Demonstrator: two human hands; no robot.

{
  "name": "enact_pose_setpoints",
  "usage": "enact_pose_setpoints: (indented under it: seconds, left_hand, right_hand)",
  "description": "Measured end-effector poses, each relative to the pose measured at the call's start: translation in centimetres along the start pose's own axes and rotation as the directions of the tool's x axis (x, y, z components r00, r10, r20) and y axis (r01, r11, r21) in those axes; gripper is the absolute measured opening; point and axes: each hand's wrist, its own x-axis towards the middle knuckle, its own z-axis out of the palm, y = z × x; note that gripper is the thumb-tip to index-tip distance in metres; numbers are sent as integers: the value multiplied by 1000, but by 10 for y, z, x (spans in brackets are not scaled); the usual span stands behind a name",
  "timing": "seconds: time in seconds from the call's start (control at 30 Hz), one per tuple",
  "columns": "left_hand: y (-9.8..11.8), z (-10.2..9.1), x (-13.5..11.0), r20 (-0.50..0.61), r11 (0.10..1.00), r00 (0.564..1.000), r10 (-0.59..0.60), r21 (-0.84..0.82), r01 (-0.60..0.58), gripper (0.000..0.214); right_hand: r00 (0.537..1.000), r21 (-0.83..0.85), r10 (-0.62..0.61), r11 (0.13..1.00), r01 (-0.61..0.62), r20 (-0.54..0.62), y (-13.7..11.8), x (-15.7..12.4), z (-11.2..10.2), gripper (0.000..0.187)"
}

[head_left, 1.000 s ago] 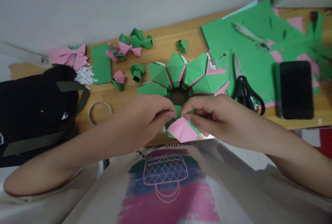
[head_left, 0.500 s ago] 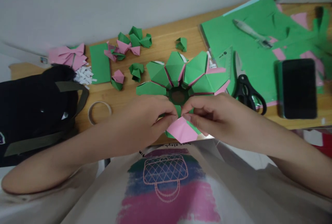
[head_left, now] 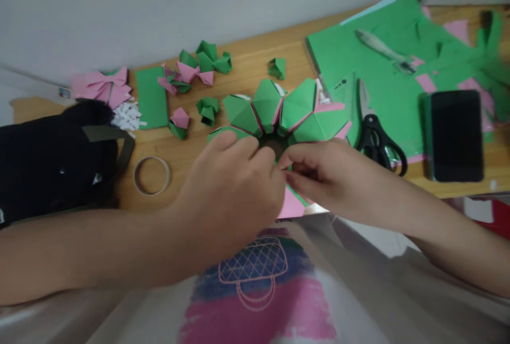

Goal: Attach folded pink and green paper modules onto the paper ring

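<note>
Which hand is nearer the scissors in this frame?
Right. The right hand, at the folded-paper ring, is left of the scissors in the picture; the left hand is farther left, beyond the right.

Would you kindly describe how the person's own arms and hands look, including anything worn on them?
The left hand and right hand are ungloved, with no ring, watch or bracelet visible. Both forearms are bare. The pale top has a pink bag outline over blue and pink bands.

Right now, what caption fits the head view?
Left hand and right hand meet at a petalled paper piece, black scissors nearby.
</note>
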Motion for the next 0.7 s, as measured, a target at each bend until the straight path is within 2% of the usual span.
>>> enact_pose_setpoints:
  seconds: [0.13, 0.27, 0.43, 0.53, 0.63, 0.7]
  left_hand:
    - [15, 0, 2, -93, 980, 986, 138, 156, -122, 36]
    - [24, 5, -3, -27, 933, 951, 308, 203, -297, 34]
    - [30, 3, -13, 38, 897, 899, 436, 65, -438, 32]
    - [39, -2, -19, 60, 870, 868, 493, -20, -493, 30]
    - [47, -8, -23, 82, 869, 865, 494, -45, -492, 36]
    - [45, -11, -24, 7, 875, 879, 477, -92, -474, 44]
  right_hand:
    - [1000, -19, 22, 1000, -22, -4, -2, 1, -1, 25]
    - [995, -5, 72, 997, -72, 64, -2, 2, -1, 19]
    - [992, 17, 49, 999, -51, 116, -3, 1, 0, 22]
    - [995, 19, 36, 999, -38, 98, -2, 0, -1, 21]
    - [999, 46, 28, 999, -30, 47, 1, 0, 0, 20]
    - [999, 69, 17, 997, -19, 37, 3, 0, 0, 20]
